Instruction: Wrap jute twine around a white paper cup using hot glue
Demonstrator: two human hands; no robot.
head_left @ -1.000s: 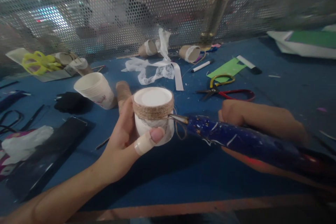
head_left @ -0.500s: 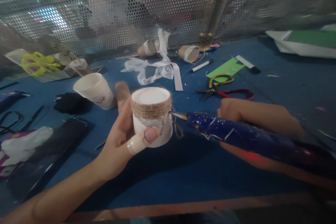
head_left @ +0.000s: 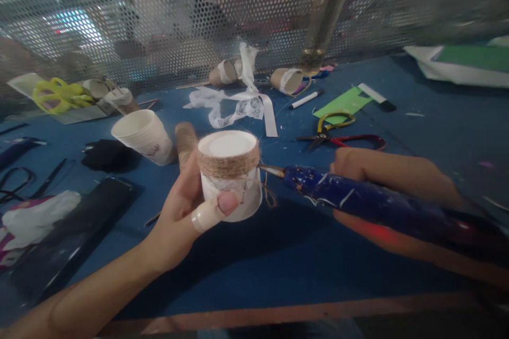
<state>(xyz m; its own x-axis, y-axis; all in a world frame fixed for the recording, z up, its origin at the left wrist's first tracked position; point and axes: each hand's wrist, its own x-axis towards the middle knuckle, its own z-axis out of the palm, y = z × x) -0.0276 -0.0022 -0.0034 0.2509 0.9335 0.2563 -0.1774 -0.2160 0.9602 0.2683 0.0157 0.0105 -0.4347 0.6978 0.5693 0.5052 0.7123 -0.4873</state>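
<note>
My left hand, with tape round its thumb, is closed on a white paper cup held upside down. Brown twine wraps the cup in a band near its upper end, and a loose twine tail dangles at its right side. My right hand grips a blue glue gun from the right. The gun's metal tip touches or nearly touches the right edge of the twine band. Most of my right fingers are behind the gun's body.
Left of the cup stand stacked paper cups and a brown cardboard tube. White lace ribbon lies behind it. Red-and-yellow scissors, green paper and a marker are at right. A perforated metal screen stands at the back.
The glue gun's tip has shifted very slightly up relative to the twine band. Both hands otherwise keep their hold and place.
</note>
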